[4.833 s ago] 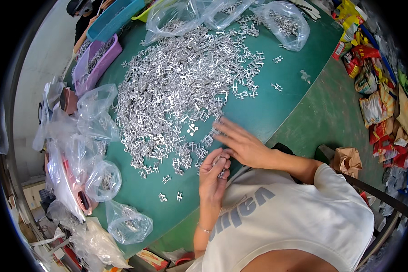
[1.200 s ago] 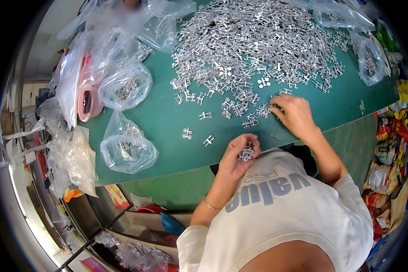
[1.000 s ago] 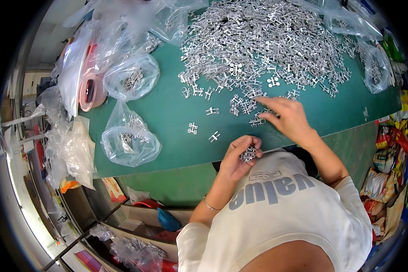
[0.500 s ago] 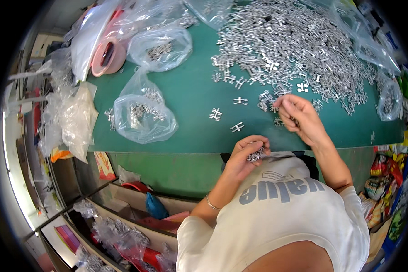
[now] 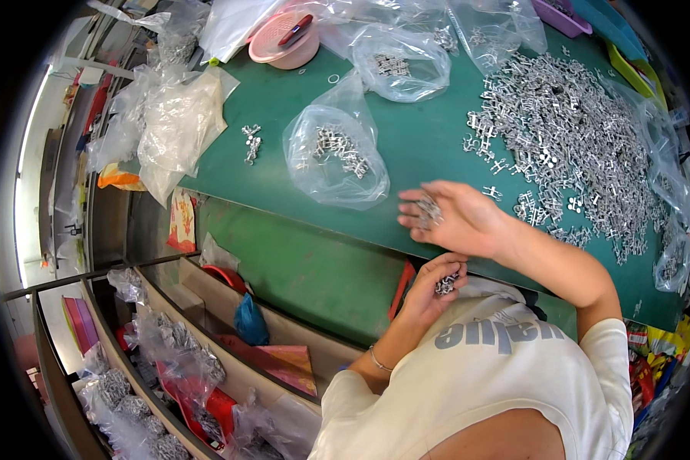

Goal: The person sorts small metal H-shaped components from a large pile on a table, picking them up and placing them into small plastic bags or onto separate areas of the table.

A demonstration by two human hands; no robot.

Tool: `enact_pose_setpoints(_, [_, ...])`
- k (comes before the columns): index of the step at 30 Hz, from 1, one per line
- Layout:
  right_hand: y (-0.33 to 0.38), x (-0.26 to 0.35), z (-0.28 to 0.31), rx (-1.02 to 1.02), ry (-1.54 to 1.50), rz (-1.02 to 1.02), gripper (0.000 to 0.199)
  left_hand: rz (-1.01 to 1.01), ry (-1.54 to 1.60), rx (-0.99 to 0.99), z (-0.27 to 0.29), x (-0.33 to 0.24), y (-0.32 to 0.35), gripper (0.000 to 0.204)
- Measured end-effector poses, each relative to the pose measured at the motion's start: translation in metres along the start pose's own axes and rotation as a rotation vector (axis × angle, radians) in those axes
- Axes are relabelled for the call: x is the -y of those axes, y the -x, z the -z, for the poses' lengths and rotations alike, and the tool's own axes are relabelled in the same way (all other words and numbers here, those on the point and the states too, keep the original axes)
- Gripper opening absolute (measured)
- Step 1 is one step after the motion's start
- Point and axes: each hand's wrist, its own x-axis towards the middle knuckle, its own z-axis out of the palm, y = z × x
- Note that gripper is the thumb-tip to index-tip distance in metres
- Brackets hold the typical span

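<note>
My right hand (image 5: 468, 222) is turned palm up over the front part of the green table, near the middle. Several small silvery H-shaped metal pieces (image 5: 429, 209) lie on its fingers, which are blurred by motion. Just below, at the table edge in front of my shirt, my left hand (image 5: 425, 293) is curled around a cluster of similar metal pieces (image 5: 447, 284). To the left of the right hand, a clear plastic bag (image 5: 303, 165) lies with its mouth spread and metal pieces inside. One loose metal piece (image 5: 492, 193) rests between the right hand and the large pile (image 5: 567, 138).
A second clear bag (image 5: 429, 80) with pieces lies farther back. A pink bowl (image 5: 284, 50) holds a red and dark tool (image 5: 295, 31). A few loose pieces (image 5: 251, 144) sit left of the near bag. Lower left, open drawers hold bagged pieces (image 5: 184, 349).
My view has swung left. My right hand has moved from beside the pile leftward toward the near bag and turned palm up. The left hand still holds its cluster.
</note>
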Motion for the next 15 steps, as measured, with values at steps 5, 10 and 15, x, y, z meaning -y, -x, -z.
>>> enact_pose_setpoints(5, [-0.047, 0.02, -0.055, 0.106, 0.046, 0.084, 0.036, -0.031, 0.022, 0.027, -0.001, -0.004, 0.004, 0.017])
enact_pose_setpoints(10, [-0.045, 0.025, -0.05, 0.128, 0.16, 0.21, 0.047, -0.067, -0.045, -0.026, -0.003, -0.009, 0.005, 0.014])
enact_pose_setpoints(15, [0.05, 0.057, 0.004, -0.044, 1.061, 0.494, 0.029, -0.135, -0.154, 0.012, 0.004, -0.003, 0.006, 0.011])
